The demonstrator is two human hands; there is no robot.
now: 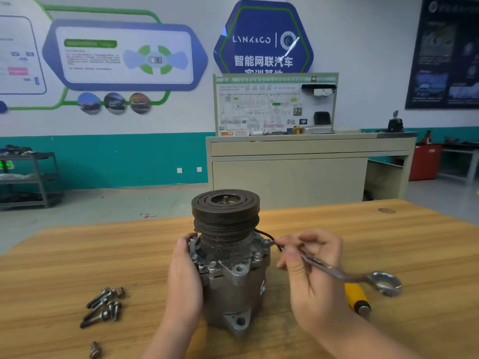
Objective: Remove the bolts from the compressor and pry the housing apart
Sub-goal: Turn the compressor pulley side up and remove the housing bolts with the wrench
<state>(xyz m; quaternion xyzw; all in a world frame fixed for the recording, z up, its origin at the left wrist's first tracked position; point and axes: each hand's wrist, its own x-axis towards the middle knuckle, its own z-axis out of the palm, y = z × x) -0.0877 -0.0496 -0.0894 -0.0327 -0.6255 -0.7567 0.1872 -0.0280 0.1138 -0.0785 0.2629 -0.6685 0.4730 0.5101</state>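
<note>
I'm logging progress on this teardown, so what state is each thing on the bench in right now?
compressor: upright on the table, pulley on top, some bolts still in its flange.
left hand: grips the compressor's side.
right hand: holds the wrench.
wrench: one end at a flange bolt, ring end free.
loose bolts: removed, piled on the table.
single bolt: lying apart.
yellow-handled tool: lying unused.

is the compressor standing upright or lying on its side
Upright. The compressor stands on the table with its pulley on top, facing up, and the left hand holding its side.
</note>
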